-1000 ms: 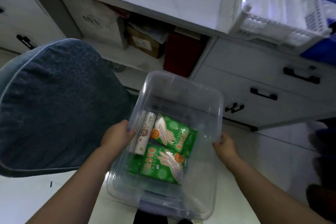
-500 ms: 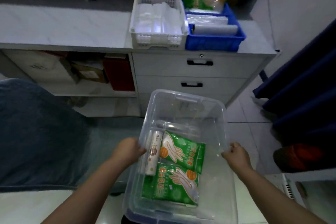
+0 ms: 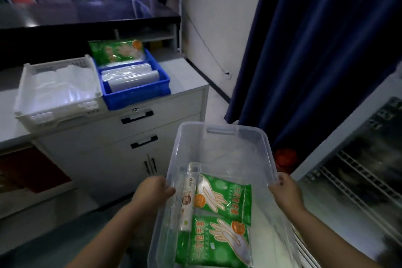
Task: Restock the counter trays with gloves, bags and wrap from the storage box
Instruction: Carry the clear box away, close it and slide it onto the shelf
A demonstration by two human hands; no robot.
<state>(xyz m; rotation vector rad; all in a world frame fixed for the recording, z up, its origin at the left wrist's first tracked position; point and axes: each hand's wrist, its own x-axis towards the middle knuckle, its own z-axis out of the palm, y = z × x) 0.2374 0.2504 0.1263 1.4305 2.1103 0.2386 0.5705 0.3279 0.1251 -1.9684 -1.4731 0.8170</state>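
I carry a clear plastic storage box [image 3: 219, 135] in front of me. My left hand [image 3: 152, 191] grips its left rim and my right hand [image 3: 287, 191] grips its right rim. Inside lie two green glove packs, one [image 3: 224, 198] above the other [image 3: 213, 243], and a white roll of wrap [image 3: 187, 200] along the left wall. On the counter at the left stand a white tray [image 3: 32, 115] with clear bags and a blue tray [image 3: 134, 95] holding plastic sheets and a green glove pack [image 3: 115, 51].
The grey counter [image 3: 187, 76] has drawers with black handles [image 3: 137, 116] below. A dark blue curtain [image 3: 315, 50] hangs on the right. A wire rack [image 3: 359, 169] stands at far right. A red object [image 3: 285, 156] sits on the floor behind the box.
The view has swung right and up; the counter trays moved from the top centre to the left. Both hands keep hold of the box, which is now higher and further right.
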